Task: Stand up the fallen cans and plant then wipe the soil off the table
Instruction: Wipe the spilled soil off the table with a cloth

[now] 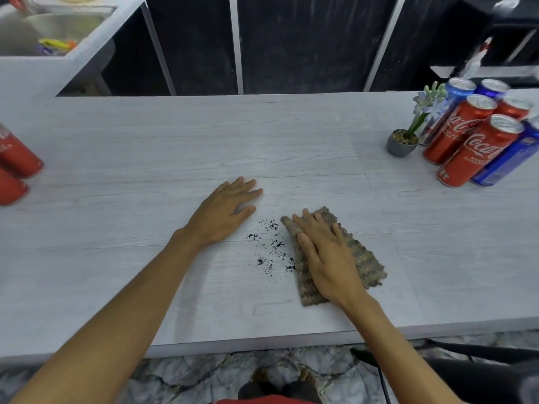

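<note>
Forearms (pixel 116 301) in, wiping step under way

R hand (pixel 323 258) lies flat, fingers straight, pressing cloth (pixel 366 258) onto table (pixel 175 135); L hand (pixel 227 211) rests flat, holding nothing. Soil specks (pixel 271 246) lie betw. hands, just left of cloth. Cans (pixel 466 135) & plant (pixel 404 141) stand upright, far right. Next: sweep cloth leftward over specks w/ even pressure

The surface (pixel 145 135) is showing a pale, matt wood-grain finish. The cloth (pixel 364 258) is looking coarse and nubbly, mottled brown-grey. The cans (pixel 478 150) are gleaming as glossy painted metal with bare silvery tops. The soil (pixel 271 246) is lying as dark, loose grit. The pot (pixel 401 145) is appearing matt grey.
</note>
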`<state>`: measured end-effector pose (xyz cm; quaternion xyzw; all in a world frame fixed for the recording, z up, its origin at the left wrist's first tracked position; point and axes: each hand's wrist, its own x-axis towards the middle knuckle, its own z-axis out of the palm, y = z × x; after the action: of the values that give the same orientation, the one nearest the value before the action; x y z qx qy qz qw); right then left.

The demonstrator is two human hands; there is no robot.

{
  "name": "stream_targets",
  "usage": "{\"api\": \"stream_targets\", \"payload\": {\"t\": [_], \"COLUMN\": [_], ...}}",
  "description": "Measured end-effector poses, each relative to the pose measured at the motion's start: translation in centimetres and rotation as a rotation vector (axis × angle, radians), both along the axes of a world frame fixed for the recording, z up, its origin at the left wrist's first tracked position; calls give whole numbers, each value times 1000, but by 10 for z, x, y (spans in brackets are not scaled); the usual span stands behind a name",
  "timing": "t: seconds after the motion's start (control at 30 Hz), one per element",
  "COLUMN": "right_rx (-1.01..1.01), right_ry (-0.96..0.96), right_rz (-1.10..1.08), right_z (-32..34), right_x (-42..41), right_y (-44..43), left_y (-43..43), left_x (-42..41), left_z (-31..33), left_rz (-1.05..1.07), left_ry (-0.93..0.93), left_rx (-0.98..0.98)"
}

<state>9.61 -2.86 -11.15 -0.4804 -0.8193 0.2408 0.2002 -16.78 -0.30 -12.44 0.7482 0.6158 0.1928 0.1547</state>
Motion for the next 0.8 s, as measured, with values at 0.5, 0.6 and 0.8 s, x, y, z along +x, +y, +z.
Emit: {"api": "stream_targets", "payload": {"t": [0.5,0.6,0.8], "right_rx": [41,78,42], "right_ry": [-412,-412,-415], "right_rz": [-186,-113,-211], "right_z": [-5,-7,-8], "right_x": [-25,-23,-8], "right_y": [-7,-19,9], "left_y": [-8,-7,-8], "left_x": [-1,-3,-1], "left_z": [-6,-7,-7], "left_rz": [8,-4,6], "left_ry": [18,29,17], "left_rx": [-7,-12,-1]}}
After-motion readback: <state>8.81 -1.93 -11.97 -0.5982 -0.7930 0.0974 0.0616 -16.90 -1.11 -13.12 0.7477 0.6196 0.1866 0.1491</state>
